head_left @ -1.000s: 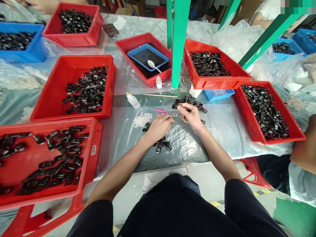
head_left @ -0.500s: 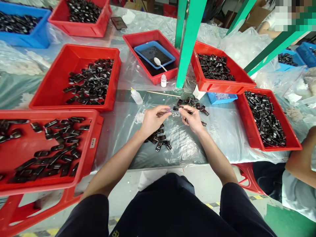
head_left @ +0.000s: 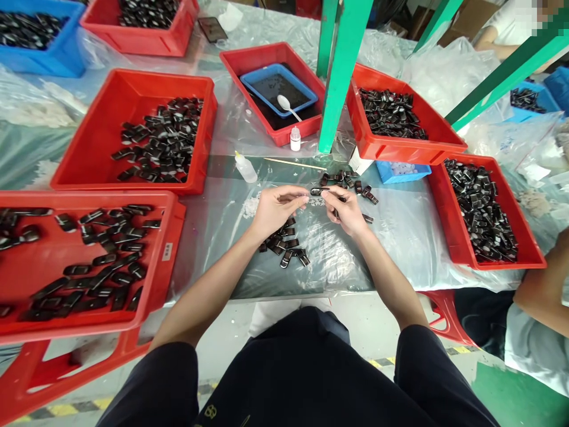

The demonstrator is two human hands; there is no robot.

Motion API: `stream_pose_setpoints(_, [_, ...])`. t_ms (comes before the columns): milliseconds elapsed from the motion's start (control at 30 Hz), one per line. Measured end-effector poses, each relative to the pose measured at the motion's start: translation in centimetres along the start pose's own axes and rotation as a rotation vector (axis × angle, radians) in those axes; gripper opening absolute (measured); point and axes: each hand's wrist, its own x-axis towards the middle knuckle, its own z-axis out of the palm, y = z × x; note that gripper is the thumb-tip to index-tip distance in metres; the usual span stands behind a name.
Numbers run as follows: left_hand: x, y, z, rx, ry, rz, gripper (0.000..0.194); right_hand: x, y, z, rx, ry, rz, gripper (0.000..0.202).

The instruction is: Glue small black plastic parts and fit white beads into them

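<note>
My right hand (head_left: 347, 212) is closed, gripping a small glossy black piece (head_left: 317, 191) that sticks out toward the left, and another dark piece shows between its fingers. My left hand (head_left: 276, 209) is pinched just left of that piece, its fingertips close to the piece's end. What the left fingertips hold, if anything, is too small to make out. Below the left hand lies a heap of similar black pieces (head_left: 284, 244), partly covered by it. Beyond the right hand is another group of black pieces (head_left: 342, 178). Tiny whitish bits (head_left: 251, 206) are scattered beside the left hand.
Red bins with black pieces stand left (head_left: 133, 80) and right (head_left: 531, 252). Ahead are a squeeze bottle (head_left: 246, 168), a thin stick (head_left: 293, 163), a small bottle (head_left: 295, 139) and a blue tray (head_left: 251, 75) with a spoon. A green post (head_left: 338, 77) rises ahead; a person's arm (head_left: 544, 290) is at right.
The view has shifted slightly. The black piece in my right hand has turned to show more of its face. A purplish glint at my left fingertips no longer shows.
</note>
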Motion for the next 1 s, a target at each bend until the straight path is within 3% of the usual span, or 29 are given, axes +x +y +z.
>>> stream_pose_setpoints(200, [0.07, -0.05, -0.13, 0.053, 0.059, 0.02, 0.032, -0.1, 0.03, 0.22, -0.008, -0.016, 0.026, 0.053])
stream_pose_setpoints(433, [0.13, -0.1, -0.36, 0.185, 0.014, 0.19, 0.025, 0.01, 0.0, 0.1, -0.001, -0.01, 0.017, 0.053])
stream_pose_setpoints(700, [0.11, -0.32, -0.26, 0.071, 0.037, 0.058, 0.038, -0.03, 0.02, 0.14, -0.006, -0.014, 0.025, 0.053])
stream_pose_setpoints(1000, [0.43, 0.25, -0.41, 0.0, -0.045, 0.057, 0.035, -0.27, -0.36, 0.26, 0.039, -0.088, 0.124, 0.053])
